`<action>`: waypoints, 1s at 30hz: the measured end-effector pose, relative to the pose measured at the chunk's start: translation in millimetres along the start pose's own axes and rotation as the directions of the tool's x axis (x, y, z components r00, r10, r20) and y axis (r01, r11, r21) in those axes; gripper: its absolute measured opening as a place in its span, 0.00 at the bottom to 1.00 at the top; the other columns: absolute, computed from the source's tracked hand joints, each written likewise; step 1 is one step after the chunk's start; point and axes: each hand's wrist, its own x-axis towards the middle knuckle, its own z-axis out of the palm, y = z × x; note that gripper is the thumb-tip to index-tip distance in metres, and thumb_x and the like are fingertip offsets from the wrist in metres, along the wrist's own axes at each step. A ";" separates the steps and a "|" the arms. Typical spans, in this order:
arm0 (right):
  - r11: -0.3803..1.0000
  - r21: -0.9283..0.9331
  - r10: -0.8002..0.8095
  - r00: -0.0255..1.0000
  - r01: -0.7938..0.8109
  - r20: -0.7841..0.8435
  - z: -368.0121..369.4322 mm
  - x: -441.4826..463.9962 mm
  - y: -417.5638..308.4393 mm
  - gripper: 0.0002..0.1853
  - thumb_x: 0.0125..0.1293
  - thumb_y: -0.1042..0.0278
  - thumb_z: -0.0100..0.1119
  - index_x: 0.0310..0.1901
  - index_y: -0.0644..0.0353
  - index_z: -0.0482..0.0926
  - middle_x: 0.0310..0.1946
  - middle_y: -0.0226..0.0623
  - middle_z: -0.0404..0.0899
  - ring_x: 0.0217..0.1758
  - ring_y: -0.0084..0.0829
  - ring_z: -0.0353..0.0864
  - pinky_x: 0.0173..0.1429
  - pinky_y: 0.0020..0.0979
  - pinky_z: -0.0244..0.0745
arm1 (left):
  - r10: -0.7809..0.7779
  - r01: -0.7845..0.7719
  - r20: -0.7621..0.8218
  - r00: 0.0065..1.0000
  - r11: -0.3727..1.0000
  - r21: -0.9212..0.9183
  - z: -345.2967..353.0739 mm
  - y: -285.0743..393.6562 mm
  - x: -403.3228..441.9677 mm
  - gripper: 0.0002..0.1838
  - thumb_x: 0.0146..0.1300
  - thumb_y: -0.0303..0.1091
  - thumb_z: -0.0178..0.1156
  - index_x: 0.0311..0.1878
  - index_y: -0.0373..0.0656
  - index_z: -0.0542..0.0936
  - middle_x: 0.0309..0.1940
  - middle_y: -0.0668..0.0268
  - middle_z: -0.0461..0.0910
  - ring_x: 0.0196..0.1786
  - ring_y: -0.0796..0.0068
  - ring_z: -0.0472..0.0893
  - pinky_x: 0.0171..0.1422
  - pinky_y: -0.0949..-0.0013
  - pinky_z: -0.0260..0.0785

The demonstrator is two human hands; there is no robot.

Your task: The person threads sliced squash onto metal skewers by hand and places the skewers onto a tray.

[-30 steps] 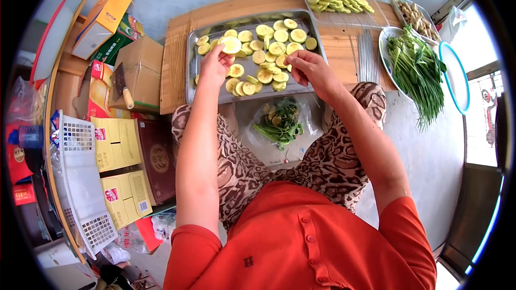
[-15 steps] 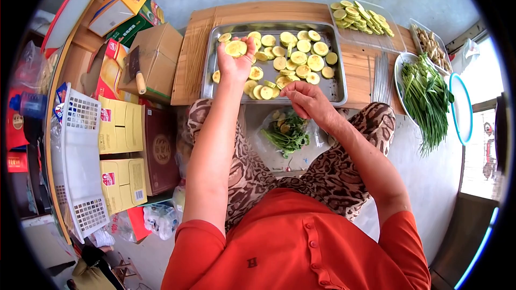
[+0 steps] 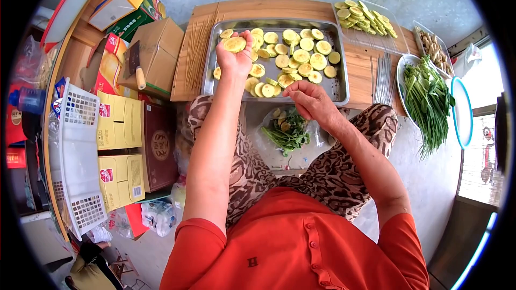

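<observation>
My left hand is raised over the left part of a metal tray, palm up, fingers curled round a pale green-yellow zucchini slice. Whether more slices sit behind that one is hidden. Near the tray's front edge is my right hand, its thumb and forefinger pinched together. Anything thin between those fingertips is too small to make out. Many round zucchini slices lie loose in the tray, several overlapping just beyond my right fingertips.
Thin wooden sticks lie left of the tray; metal skewers lie right of it. A clear container of zucchini slices stands behind, near a bowl of leafy greens. A cleaver and cardboard boxes are at left. Below hangs a bag of greens.
The view has shifted slightly. My left hand keeps its hold on the zucchini slice, and my right hand stays pinched at almost the same spot by the tray's front edge.
</observation>
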 end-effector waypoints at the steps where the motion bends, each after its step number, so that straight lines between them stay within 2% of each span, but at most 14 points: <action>1: 1.000 0.000 0.000 1.000 0.000 0.000 0.2 0.1 -0.1 0.07 0.69 0.69 0.47 0.40 0.60 0.75 0.13 0.19 0.61 0.13 0.11 0.56 0.19 0.18 0.51 | -0.007 0.007 0.004 1.000 1.000 0.004 0.2 -0.1 -0.4 0.26 0.71 0.45 0.29 0.39 0.28 0.69 0.41 0.47 0.73 0.46 0.50 0.76 0.54 0.54 0.74; 11: 1.000 0.003 0.001 1.000 -0.001 -0.017 1.8 1.7 2.1 0.07 0.70 0.69 0.47 0.40 0.59 0.75 0.14 0.18 0.61 0.14 0.11 0.56 0.19 0.17 0.50 | -0.020 0.021 0.033 0.999 0.999 -0.025 -1.3 -3.1 -1.7 0.25 0.70 0.45 0.30 0.41 0.30 0.69 0.41 0.46 0.74 0.46 0.50 0.76 0.54 0.53 0.74; 13: 1.000 -0.003 -0.003 1.000 0.003 -0.027 3.4 2.3 4.1 0.07 0.70 0.69 0.47 0.40 0.59 0.75 0.14 0.18 0.61 0.14 0.11 0.56 0.18 0.17 0.50 | -0.019 0.019 -0.007 1.000 0.999 0.027 6.3 -9.1 -10.5 0.18 0.66 0.42 0.39 0.39 0.34 0.69 0.34 0.51 0.74 0.37 0.55 0.76 0.47 0.55 0.76; 20: 1.000 0.027 -0.003 0.999 0.004 -0.047 8.0 3.8 11.6 0.09 0.72 0.67 0.45 0.42 0.59 0.75 0.13 0.18 0.60 0.13 0.12 0.55 0.19 0.17 0.50 | -0.030 0.029 0.005 1.000 0.998 0.063 8.2 -12.4 -16.5 0.18 0.67 0.43 0.38 0.41 0.35 0.68 0.34 0.51 0.74 0.36 0.55 0.76 0.44 0.55 0.75; 23: 0.999 0.037 -0.007 0.999 0.008 -0.039 7.4 4.0 12.1 0.08 0.71 0.68 0.45 0.42 0.59 0.75 0.14 0.18 0.60 0.14 0.11 0.55 0.19 0.17 0.50 | -0.041 0.039 0.039 0.998 0.998 0.057 6.1 -11.9 -14.9 0.21 0.68 0.43 0.34 0.42 0.33 0.69 0.38 0.49 0.73 0.42 0.54 0.76 0.49 0.55 0.74; 25: 0.999 0.045 -0.003 0.999 0.005 -0.032 7.8 3.9 11.2 0.07 0.71 0.68 0.46 0.42 0.59 0.74 0.15 0.18 0.61 0.15 0.11 0.56 0.20 0.17 0.51 | -0.027 0.023 0.091 0.995 0.999 0.045 8.0 -13.6 -17.8 0.18 0.67 0.40 0.38 0.42 0.32 0.69 0.38 0.49 0.73 0.42 0.55 0.76 0.49 0.56 0.74; 30: 0.996 0.095 -0.002 0.999 0.006 -0.050 13.5 7.7 9.2 0.07 0.71 0.68 0.45 0.42 0.60 0.72 0.17 0.19 0.61 0.16 0.11 0.56 0.19 0.18 0.50 | -0.027 0.024 0.086 0.996 0.999 0.034 15.2 -19.8 -25.0 0.14 0.62 0.35 0.45 0.41 0.30 0.69 0.38 0.50 0.74 0.41 0.56 0.76 0.49 0.57 0.74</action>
